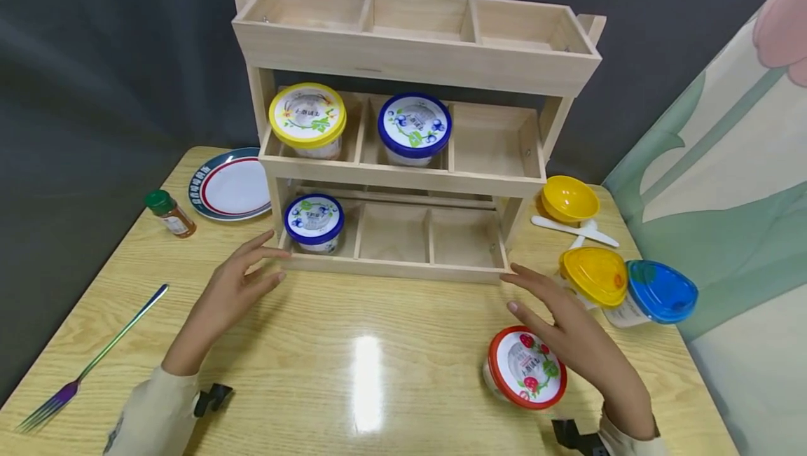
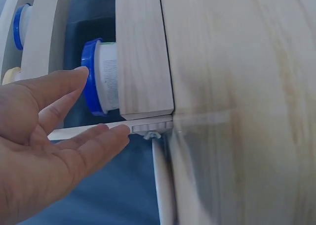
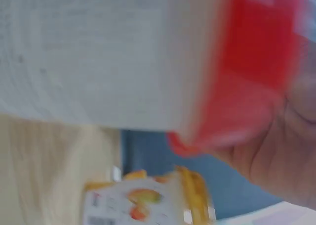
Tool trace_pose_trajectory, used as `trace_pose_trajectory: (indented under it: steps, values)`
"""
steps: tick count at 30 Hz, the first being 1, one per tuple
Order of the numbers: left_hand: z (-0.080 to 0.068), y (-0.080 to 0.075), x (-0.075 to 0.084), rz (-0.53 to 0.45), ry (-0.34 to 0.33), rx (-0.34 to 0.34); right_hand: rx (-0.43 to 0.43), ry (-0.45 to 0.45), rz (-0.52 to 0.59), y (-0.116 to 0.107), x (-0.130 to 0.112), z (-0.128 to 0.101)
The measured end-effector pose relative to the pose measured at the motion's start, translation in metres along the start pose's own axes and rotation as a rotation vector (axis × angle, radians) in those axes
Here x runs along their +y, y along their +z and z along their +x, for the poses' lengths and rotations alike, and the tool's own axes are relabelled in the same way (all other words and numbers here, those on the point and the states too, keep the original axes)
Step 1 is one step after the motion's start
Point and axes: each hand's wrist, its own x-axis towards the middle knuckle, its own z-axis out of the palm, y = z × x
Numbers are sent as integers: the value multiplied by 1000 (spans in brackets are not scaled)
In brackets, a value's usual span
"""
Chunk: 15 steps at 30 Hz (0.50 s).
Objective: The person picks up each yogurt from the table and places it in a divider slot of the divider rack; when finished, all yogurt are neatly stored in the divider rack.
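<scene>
A three-tier wooden shelf (image 1: 403, 270) stands on the table. My left hand (image 1: 252, 267) lies open at its bottom left corner, fingertips at the front rail, beside a blue-lidded cup (image 1: 313, 220) in the lowest left compartment. In the left wrist view the left hand (image 2: 59, 136) reaches toward that blue-lidded cup (image 2: 101, 76) with straight fingers. My right hand (image 1: 567, 333) is spread with straight fingers against the right side of a tilted red-lidded cup (image 1: 526, 368). The right wrist view shows the red-lidded cup (image 3: 123, 52) blurred, close to the palm (image 3: 286, 156).
The middle tier holds a yellow-lidded cup (image 1: 307, 116) and a blue-lidded one (image 1: 414, 127). At the left are a plate (image 1: 230, 186), a spice bottle (image 1: 170, 212) and a fork (image 1: 88, 361). At the right are a yellow bowl (image 1: 569, 198), white spoons (image 1: 576, 230), and two lidded cups, yellow (image 1: 592, 275) and blue (image 1: 658, 291).
</scene>
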Motion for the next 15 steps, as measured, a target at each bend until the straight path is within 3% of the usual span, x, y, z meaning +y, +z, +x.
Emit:
trace_pose_trajectory:
  steps: [5, 12, 15]
  values:
    - [6, 4, -8, -34, -36, -17, 75, -33, -39, -13, -7, -23]
    - [11, 3, -18, -56, -66, -23, 357, -19, -71, -25, 6, -56]
    - [14, 3, -18, -58, -79, -37, 453, -40, -29, -27, 9, -71]
